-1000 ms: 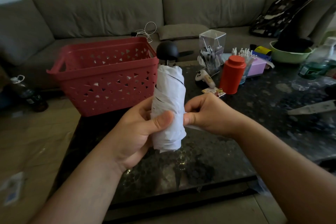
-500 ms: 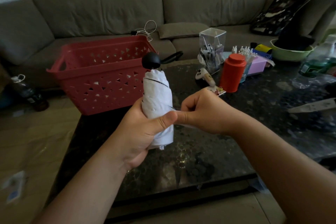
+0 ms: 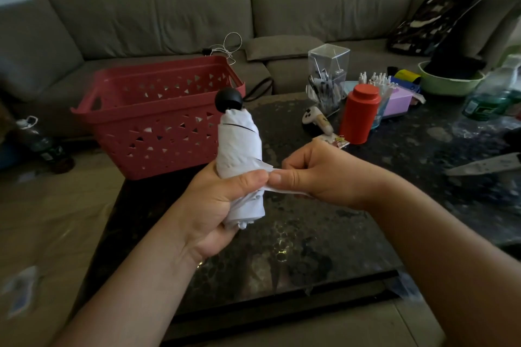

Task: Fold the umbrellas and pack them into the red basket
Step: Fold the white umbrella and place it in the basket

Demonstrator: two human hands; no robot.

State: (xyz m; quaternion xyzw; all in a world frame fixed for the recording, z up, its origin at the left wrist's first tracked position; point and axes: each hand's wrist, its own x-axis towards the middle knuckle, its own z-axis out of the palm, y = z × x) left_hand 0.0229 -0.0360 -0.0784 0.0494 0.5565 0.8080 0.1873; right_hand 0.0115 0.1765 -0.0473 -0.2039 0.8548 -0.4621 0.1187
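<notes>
Leftward-shifted crinkled white umbrella (image 3: 239,155), round black knob.

Red perforated plastic basket (image 3: 158,121) stands on the far left corner of the dark glossy stone table (image 3: 282,248), grey fabric sofa (image 3: 197,17) behind it. White rolled folding umbrella with black round knob (image 3: 239,155) is held upright above the table, just right of the basket, knob uppermost. Left hand (image 3: 208,205) is around its lower half; right hand (image 3: 318,172) is beside it on the right, at the white fabric strap (image 3: 284,191). Red cylindrical canister (image 3: 359,114) stands further right, clear plastic pen holder (image 3: 327,76) behind it.
</notes>
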